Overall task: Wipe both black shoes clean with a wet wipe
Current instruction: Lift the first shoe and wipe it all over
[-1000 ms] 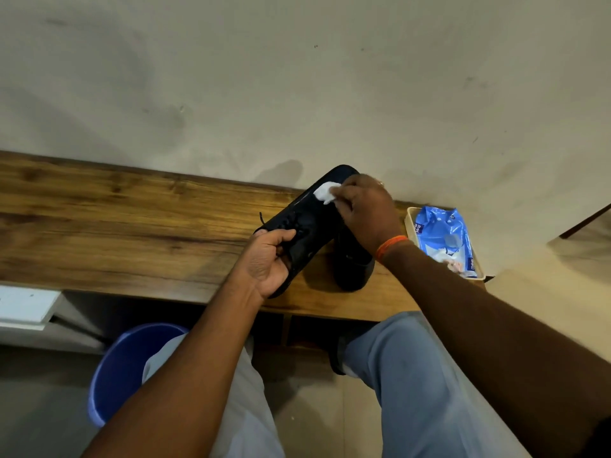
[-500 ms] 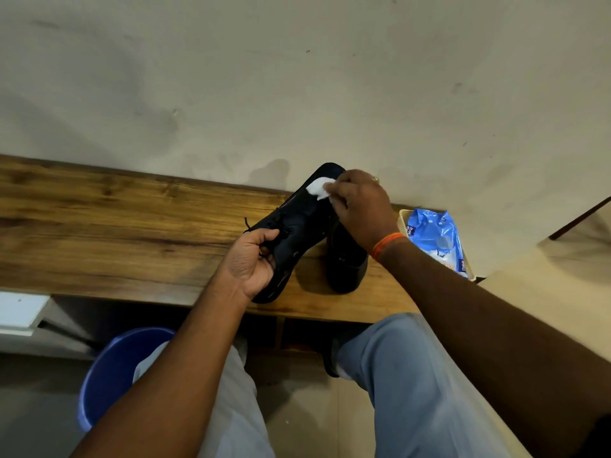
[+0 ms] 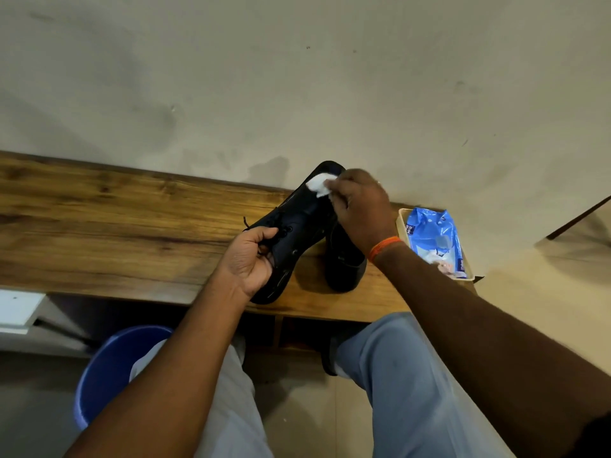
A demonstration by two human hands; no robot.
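Head view, looking down over two arms and grey-trousered knees toward a wooden desk [image 3: 99,226] set against a pale, scuffed wall [image 3: 297,77].

Left hand [image 3: 249,259]: fingers curled round the laced middle and heel end of a black shoe [image 3: 297,219], held tilted with its toe pointing up and away toward the wall, heel low near the desk's front edge.

Right hand [image 3: 358,206]: fingers bunched, pinching a crumpled white wet wipe [image 3: 317,188] and pressing it onto the toe of the held shoe. Orange band [image 3: 385,247] round that wrist.

Second black shoe [image 3: 344,266] standing on the desk just right of the held one, partly hidden behind the right hand and wrist, its rounded end toward the front edge.

Farther right, at the desk's end, a light tray [image 3: 401,223] with a blue pack of wipes [image 3: 433,239] lying in it.

Below the desk on the left, a blue bucket [image 3: 102,378] on the floor, partly covered by the left arm and knee. White panel [image 3: 16,307] at the far left edge, under the desk line.
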